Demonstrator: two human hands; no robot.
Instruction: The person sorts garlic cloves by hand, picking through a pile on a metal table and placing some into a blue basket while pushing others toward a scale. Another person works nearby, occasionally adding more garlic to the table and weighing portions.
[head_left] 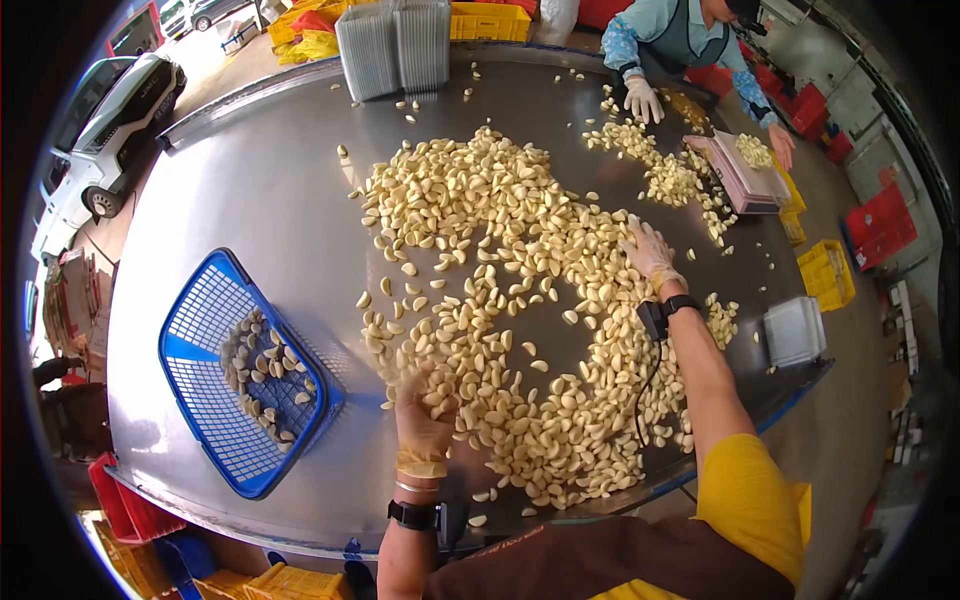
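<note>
Peeled garlic cloves [600,275] lie in a wide, loose heap across the metal table. My left hand [425,420], in a thin clear glove, is at the heap's near left edge. Its fingers curl around a few cloves, and motion blurs the fingertips. On the right side of the heap rests my right hand [650,252], also gloved, its fingers stretched out over the cloves. A blue plastic basket [190,385] stands to the left of my left hand, tilted in view, with darker, discoloured cloves [262,370] inside.
Stacked clear trays [393,50] stand at the far edge, and another tray stack [795,332] at the right. Across the table a co-worker [665,45] handles cloves beside a pink scale [735,172]. Yellow crates [826,275] stand beyond the right edge.
</note>
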